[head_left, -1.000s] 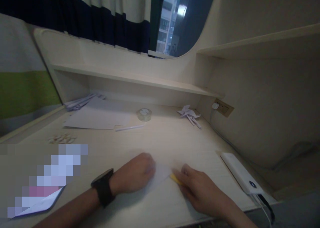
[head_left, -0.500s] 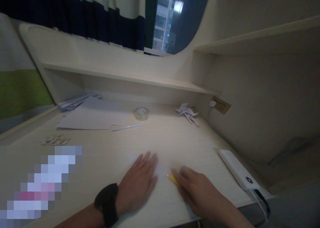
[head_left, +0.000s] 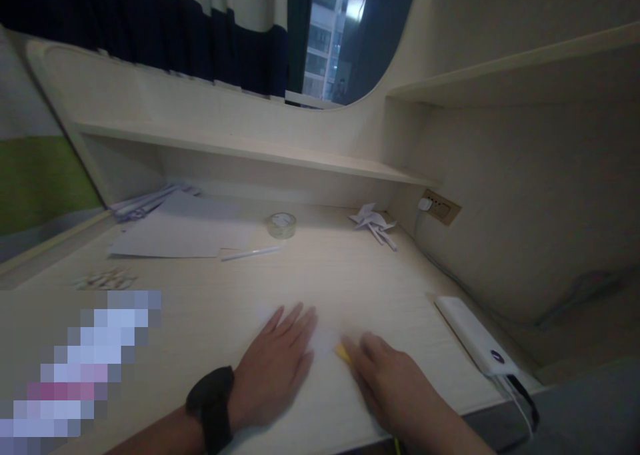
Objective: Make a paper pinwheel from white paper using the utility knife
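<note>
My left hand (head_left: 280,365), with a black watch (head_left: 213,402) on its wrist, lies flat on the desk with its fingers stretched out. A faint white piece of paper (head_left: 325,340) shows beside its fingers, its outline hard to make out against the pale desk. To the right, my right hand (head_left: 390,375) is closed around a small yellow tool (head_left: 343,354). Only the yellow front end of the tool sticks out towards the paper; the fingers cover the rest, and its kind cannot be made out. The two hands are apart.
Behind the hands are a roll of clear tape (head_left: 281,226), a thin white stick (head_left: 250,254) and white sheets (head_left: 167,232). A paper pinwheel (head_left: 373,222) lies at the back right. A white power strip (head_left: 473,335) with cables sits right; small pieces (head_left: 106,280) lie left.
The view has shifted slightly. My right hand and the yellow tool have moved very little, and my left hand stays flat in its place.
</note>
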`<control>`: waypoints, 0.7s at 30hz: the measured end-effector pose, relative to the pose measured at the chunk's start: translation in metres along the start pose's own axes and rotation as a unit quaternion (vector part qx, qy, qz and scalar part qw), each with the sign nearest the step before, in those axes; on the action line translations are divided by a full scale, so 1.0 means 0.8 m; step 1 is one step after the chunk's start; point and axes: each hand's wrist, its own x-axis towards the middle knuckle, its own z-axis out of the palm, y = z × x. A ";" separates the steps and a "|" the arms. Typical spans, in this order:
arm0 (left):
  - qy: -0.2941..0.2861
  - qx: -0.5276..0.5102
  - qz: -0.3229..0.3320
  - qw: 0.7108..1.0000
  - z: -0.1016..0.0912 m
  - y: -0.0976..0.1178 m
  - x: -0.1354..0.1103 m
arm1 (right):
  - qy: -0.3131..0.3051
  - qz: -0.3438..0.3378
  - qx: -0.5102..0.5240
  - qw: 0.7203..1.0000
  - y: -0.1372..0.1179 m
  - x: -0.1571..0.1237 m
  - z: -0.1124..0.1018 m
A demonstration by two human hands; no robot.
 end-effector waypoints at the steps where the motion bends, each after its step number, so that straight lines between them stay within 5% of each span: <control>1: 0.000 0.000 0.000 1.000 0.000 0.000 0.000 | 0.001 -0.003 -0.005 1.000 0.000 0.000 0.003; 21: 0.004 0.005 0.005 1.000 0.001 0.000 -0.001 | 0.002 0.014 -0.029 0.999 0.001 0.000 0.011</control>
